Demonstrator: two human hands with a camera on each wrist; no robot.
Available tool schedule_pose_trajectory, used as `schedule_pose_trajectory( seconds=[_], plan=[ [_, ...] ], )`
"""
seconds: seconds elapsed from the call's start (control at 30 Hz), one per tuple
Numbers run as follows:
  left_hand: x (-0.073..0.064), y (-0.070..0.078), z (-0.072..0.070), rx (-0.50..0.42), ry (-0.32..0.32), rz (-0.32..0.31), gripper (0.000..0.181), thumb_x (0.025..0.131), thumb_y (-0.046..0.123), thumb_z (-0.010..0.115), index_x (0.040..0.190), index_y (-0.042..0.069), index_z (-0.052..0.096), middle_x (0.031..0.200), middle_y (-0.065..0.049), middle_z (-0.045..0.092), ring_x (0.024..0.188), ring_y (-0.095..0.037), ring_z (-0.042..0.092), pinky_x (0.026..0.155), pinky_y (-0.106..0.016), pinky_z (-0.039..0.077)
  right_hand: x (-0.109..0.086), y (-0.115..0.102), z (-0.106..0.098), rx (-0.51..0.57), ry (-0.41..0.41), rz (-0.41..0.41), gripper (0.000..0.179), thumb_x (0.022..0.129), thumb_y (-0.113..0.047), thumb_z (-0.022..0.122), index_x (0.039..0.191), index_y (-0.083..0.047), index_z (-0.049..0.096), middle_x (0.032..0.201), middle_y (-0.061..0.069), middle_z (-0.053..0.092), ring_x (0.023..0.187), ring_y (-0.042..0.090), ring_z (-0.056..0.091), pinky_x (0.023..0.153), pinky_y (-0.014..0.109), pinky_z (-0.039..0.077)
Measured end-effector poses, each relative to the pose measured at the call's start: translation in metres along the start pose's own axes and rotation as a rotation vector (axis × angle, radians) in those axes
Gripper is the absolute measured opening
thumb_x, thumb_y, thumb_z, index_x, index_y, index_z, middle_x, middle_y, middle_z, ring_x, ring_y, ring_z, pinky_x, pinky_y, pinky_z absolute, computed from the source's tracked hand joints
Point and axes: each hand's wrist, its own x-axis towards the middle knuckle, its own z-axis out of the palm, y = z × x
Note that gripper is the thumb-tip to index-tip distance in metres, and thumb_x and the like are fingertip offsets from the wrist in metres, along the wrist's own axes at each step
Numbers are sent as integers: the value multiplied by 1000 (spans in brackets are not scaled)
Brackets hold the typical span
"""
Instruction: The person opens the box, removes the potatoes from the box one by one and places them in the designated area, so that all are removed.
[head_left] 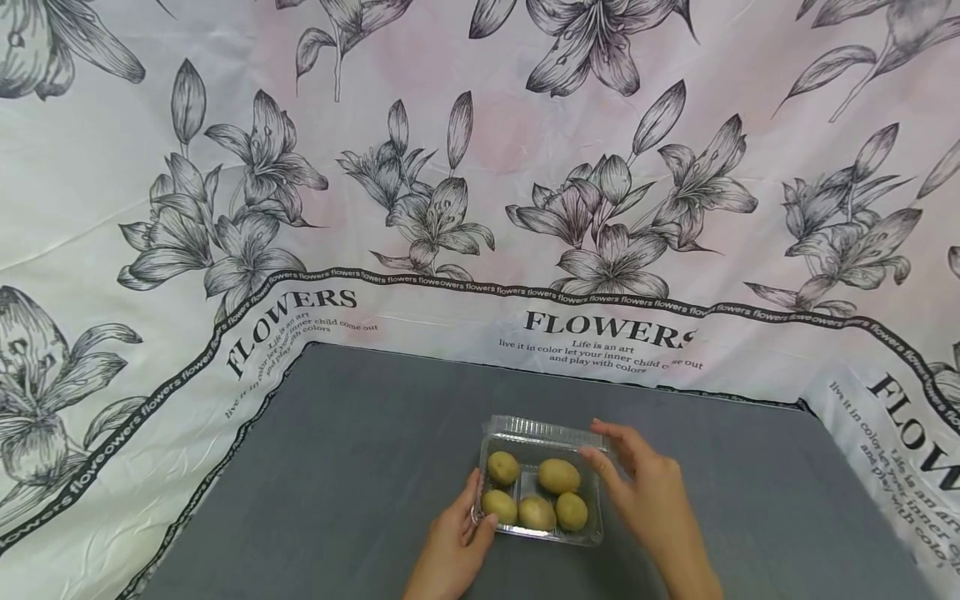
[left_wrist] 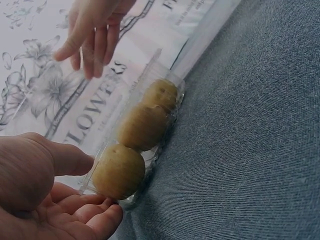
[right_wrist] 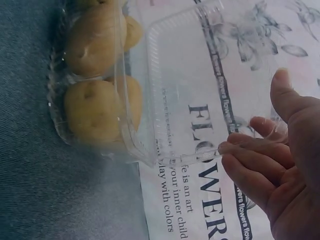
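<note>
A clear plastic clamshell container [head_left: 522,536] holds several yellow-brown potatoes [head_left: 558,476] in its base. Its transparent lid [right_wrist: 182,65] is swung up at the far side. My left hand [head_left: 452,533] grips the container's left side, thumb and fingers on either side of the near corner, as the left wrist view [left_wrist: 60,185] hand shows. At the lid's right edge is my right hand [head_left: 648,487]. In the right wrist view its fingers [right_wrist: 260,175] touch the lid's corner from outside, fairly straight, with the thumb standing apart.
The container rests on a dark grey tabletop [head_left: 360,450]. A white cloth [head_left: 420,317] printed with flowers and lettering hangs behind and around the table.
</note>
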Motion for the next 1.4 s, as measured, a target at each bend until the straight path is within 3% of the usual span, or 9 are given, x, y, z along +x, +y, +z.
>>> schedule_pose_trajectory(
  seconds=[0.23,0.33,0.47,0.53,0.6,0.7,0.83,1.1,1.4],
  plan=[
    [0,1,0,14,-3,14,71,109,15,61,161,-14,22,162,-38,28,145,-54,38,111,-48,46,8,6,-2,24,-30,-10,46,92,-2,81,136,-6,67,120,19,76,97,38,78,77,41,67],
    [-1,1,0,26,-3,8,71,109,15,61,161,-14,23,162,-37,28,145,-53,39,111,-48,47,9,10,-3,27,-44,-5,49,94,5,77,139,-9,66,110,20,79,79,27,80,59,29,64],
    [-1,2,-2,42,-3,7,71,109,17,62,161,-13,24,162,-37,29,144,-54,40,110,-49,47,13,15,-1,14,-36,17,45,98,4,72,140,-12,66,99,14,80,50,2,52,41,21,43],
    [-1,2,-2,43,-3,8,71,109,17,62,161,-13,24,163,-37,29,145,-54,39,111,-50,47,15,18,0,15,-27,27,44,99,3,71,139,-12,67,97,12,81,46,0,41,39,22,40],
    [-1,2,-2,46,-6,12,71,109,18,62,161,-13,24,163,-37,28,144,-55,39,111,-51,47,16,20,2,17,-18,29,42,98,4,71,138,-11,67,101,13,81,52,2,52,43,21,45],
    [-2,2,-2,41,-9,14,71,109,18,62,161,-13,25,163,-37,27,145,-54,38,111,-50,46,18,23,3,24,-10,39,41,98,5,71,136,-9,68,113,18,79,73,19,76,57,26,62],
    [-2,1,-2,35,-12,20,70,109,18,61,161,-14,24,164,-37,26,146,-53,37,112,-48,46,20,25,5,17,2,50,39,99,3,72,136,-8,69,120,18,76,98,33,79,72,32,67],
    [-2,1,-2,43,-13,22,71,109,19,61,161,-13,24,163,-37,27,146,-53,37,112,-50,45,25,31,9,22,25,67,40,102,-3,70,141,-7,68,122,10,78,94,30,79,60,8,51],
    [-2,2,-2,33,-22,18,72,110,19,60,160,-15,22,163,-37,29,146,-53,36,113,-50,44,27,41,17,11,-12,107,37,104,-8,68,141,-8,68,126,7,77,101,28,78,57,17,50]
  ],
)
